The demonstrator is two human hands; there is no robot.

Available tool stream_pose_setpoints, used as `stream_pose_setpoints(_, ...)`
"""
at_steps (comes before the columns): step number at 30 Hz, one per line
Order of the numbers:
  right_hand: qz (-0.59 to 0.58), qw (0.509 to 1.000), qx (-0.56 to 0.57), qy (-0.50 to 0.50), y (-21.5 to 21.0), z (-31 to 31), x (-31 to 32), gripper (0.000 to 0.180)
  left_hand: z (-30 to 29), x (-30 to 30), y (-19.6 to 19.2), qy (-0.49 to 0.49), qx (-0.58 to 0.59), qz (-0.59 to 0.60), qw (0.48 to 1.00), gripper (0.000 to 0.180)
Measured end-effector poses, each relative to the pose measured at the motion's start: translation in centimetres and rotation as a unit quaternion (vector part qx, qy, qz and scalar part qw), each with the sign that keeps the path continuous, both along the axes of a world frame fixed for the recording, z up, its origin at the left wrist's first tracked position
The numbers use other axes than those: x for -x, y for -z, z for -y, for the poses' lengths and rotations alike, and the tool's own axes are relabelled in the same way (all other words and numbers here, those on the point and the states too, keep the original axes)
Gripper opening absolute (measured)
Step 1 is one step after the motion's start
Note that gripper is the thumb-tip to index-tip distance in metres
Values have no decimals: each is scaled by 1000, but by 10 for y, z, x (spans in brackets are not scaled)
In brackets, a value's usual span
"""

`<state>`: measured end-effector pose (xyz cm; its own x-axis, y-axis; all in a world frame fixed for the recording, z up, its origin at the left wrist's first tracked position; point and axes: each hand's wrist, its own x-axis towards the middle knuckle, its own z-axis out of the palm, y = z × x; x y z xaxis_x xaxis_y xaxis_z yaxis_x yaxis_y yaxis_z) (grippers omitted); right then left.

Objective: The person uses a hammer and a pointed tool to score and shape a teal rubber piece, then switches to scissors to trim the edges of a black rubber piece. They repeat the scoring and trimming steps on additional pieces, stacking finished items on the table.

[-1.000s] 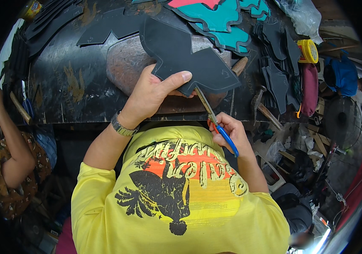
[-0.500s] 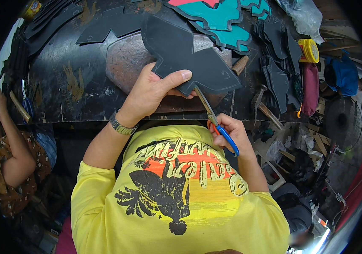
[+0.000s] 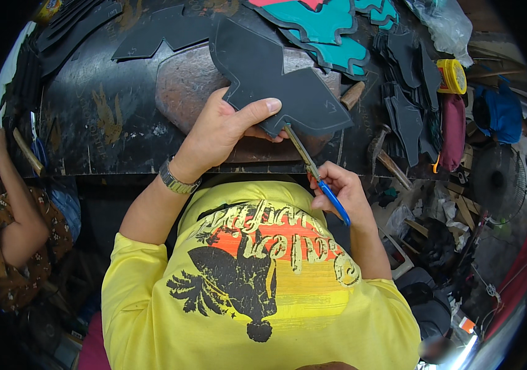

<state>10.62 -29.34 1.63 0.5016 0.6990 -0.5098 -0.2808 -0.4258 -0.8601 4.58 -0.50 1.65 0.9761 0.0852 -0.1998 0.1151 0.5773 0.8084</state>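
Hands stay as they were a moment ago: left hand (image 3: 226,132) pins the dark cut-out (image 3: 275,80) in mid-frame, right hand (image 3: 343,194) grips the blue-handled knife (image 3: 316,176), its blade at the cut-out's lower edge.

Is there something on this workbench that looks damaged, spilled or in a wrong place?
Nothing stands out. The left hand holds a dark cut piece on the worn bench, and the right hand works its edge with a blue-handled tool. Other cut pieces lie in loose piles.
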Motion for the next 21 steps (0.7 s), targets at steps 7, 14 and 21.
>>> stream_pose_setpoints(7,-8,1000,11,6,-5,-4,0,60,2,1,-1,-17,-1,-2,1000,21)
stream_pose_setpoints(14,2,1000,22,-8,-7,-2,-3,61,1,0,-2,-3,-3,-4,1000,21)
stream_pose_setpoints(21,0,1000,17,3,-8,-5,0,59,2,2,0,-15,-22,-8,1000,21)
